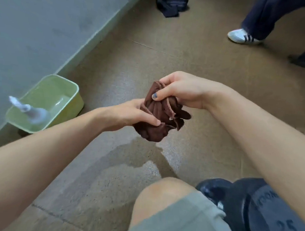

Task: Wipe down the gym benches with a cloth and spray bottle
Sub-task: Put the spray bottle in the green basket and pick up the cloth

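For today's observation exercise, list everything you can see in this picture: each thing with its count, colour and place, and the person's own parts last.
cloth: one, brown, bunched, held between both hands
tub: one, pale green, on floor by wall, left
spray bottle: one, whitish, blurred, in the tub
wet patch: one, dark, floor under the cloth
dark fabric: one, navy, floor, top
weight plate: one, black, marked 25, bottom right
bystander's shoe: one, white, striped, top right
left hand: grips cloth
right hand: grips cloth
knee: one, bare, bottom centre

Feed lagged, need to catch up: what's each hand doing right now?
Left hand: closed, gripping the lower part of the brown cloth.
Right hand: closed, pinching the cloth's upper part.
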The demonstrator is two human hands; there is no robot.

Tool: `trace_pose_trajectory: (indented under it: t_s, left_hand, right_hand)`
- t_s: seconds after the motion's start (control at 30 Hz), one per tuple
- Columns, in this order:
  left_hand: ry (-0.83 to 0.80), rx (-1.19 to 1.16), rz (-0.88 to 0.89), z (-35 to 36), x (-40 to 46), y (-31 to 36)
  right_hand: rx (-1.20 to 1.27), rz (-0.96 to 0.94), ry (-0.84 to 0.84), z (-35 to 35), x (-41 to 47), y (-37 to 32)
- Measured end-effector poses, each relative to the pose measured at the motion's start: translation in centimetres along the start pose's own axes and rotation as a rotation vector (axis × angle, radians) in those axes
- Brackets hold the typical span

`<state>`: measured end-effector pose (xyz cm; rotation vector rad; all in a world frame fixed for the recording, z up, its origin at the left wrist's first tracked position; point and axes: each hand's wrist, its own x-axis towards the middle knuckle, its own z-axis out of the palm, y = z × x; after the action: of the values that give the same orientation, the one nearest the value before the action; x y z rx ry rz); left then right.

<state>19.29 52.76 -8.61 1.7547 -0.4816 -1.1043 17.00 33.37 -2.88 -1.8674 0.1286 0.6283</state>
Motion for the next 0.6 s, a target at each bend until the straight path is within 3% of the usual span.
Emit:
trace_pose_trajectory:
  t_s: [0.13, 0.27, 0.4, 0.6]
  left_hand:
    - [0.246, 0.003, -0.1, -7.2, -3.2, -2.9]
    - [0.266, -0.062, -0.154, -12.2, -6.9, -5.1]
    - [0.368, -0.184, -0.192, -15.7, -10.0, -6.8]
    - [0.545, -0.222, -0.281, -19.1, -12.1, -10.1]
  right_hand:
    - [0.126, -0.096, -0.076, 3.8, 6.9, -1.5]
    - [0.092, -0.125, -0.267, 8.5, 12.0, -3.1]
    - [0.143, -0.035, -0.514, 13.0, 15.5, -3.2]
    - [0.279, 0.074, -0.553, 17.9, 19.5, -3.2]
